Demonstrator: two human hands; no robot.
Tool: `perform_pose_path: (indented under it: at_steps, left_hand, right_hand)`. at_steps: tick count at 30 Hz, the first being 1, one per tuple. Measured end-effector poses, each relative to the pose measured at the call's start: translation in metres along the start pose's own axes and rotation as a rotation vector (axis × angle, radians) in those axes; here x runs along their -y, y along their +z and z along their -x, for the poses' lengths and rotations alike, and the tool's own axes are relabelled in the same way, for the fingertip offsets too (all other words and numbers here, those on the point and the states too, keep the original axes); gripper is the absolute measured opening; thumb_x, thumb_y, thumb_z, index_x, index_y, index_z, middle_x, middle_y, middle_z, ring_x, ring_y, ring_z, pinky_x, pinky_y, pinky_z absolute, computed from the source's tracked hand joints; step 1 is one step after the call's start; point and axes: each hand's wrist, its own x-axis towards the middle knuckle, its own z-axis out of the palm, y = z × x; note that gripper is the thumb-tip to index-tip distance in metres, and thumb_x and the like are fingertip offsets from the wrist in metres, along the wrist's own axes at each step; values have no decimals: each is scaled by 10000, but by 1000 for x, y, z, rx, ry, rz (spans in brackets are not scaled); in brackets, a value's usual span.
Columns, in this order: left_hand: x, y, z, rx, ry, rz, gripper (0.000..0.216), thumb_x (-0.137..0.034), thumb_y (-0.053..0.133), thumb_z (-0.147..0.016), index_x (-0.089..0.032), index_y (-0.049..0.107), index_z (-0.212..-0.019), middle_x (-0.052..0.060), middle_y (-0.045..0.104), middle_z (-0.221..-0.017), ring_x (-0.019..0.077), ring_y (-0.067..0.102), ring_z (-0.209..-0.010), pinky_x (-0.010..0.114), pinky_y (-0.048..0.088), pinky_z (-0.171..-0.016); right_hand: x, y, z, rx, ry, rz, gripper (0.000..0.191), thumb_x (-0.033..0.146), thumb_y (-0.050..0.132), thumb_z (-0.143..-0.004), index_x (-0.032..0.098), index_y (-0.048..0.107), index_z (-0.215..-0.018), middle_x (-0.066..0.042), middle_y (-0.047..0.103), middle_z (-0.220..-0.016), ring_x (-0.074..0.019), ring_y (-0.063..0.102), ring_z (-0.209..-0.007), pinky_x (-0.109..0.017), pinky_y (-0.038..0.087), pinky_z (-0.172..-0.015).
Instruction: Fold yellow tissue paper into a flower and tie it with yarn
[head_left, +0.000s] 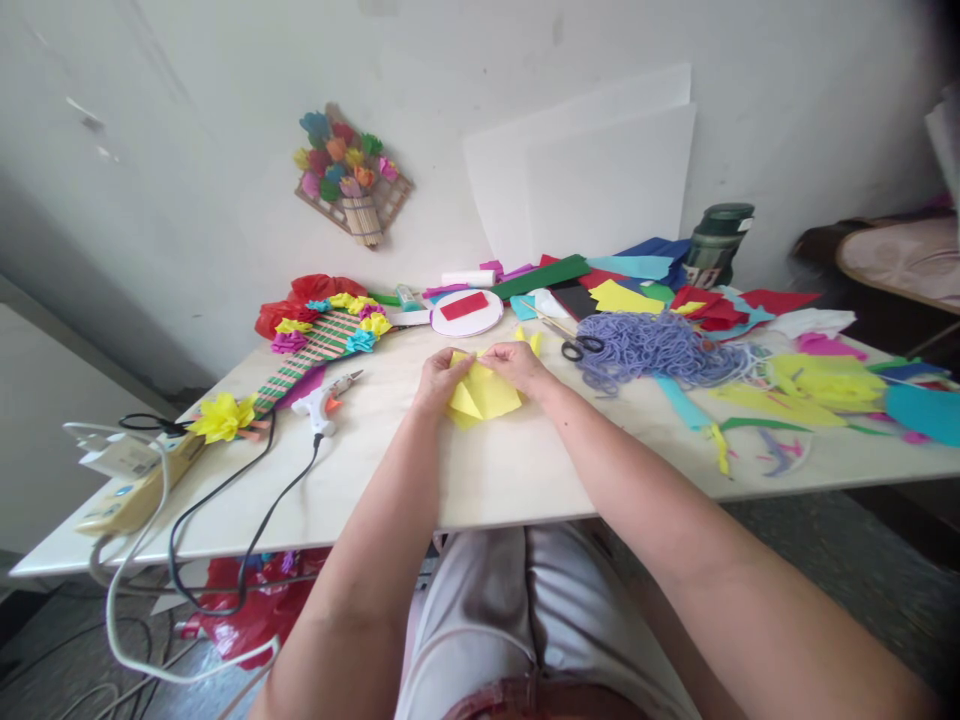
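A folded piece of yellow paper (484, 393) lies on the white table (495, 470) in front of me. My left hand (441, 378) pinches its left upper edge with closed fingers. My right hand (516, 365) grips the top right of the same paper, fingers curled on it. Both hands meet at the paper's upper fold. A small yellow scrap (534, 342) lies just behind my right hand.
A white glue gun (325, 398) with a black cord lies to the left, beside a striped craft piece with paper flowers (319, 340). Scissors (581, 347), a heap of purple yarn (651, 345) and several coloured paper sheets (637, 285) fill the right. A power strip (131, 490) sits far left.
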Motion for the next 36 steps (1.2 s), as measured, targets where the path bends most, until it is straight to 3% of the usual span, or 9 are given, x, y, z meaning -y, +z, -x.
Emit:
perform_pose_path:
  at_steps: [14,25,32,36]
  left_hand:
    - [-1,1,-1,-48,-24,-10,334,-475,624,-649,-148,557,-667,-7,564,-540,101,509,-455,210,388,-442]
    - [2,-1,-3,-41,18,-68,364,-501,590,-669,-142,597,-727,1,555,-557,109,509,-494,218,399,-478]
    - [4,-4,-10,-249,118,-280,390,-518,556,-686,-158,476,-558,-45,388,-475,60,352,-431,183,251,-400]
    - [3,-2,-10,-234,73,-202,364,-497,584,-666,-162,468,-583,-44,419,-492,71,398,-445,186,307,-423]
  right_hand:
    - [2,-2,1,-9,6,-5,221,362,570,-644,144,577,-609,18,544,-566,-105,475,-541,-224,376,-527]
    - [1,-2,1,-32,15,-16,220,361,588,-645,144,583,-613,16,545,-569,-102,478,-531,-217,366,-500]
    - [7,-5,4,-33,100,-111,286,440,576,-674,160,575,-619,4,554,-530,-129,512,-541,-231,387,-473]
    - [8,-6,4,-53,148,-201,228,376,622,-630,157,561,-603,8,565,-533,-117,514,-513,-223,399,-462]
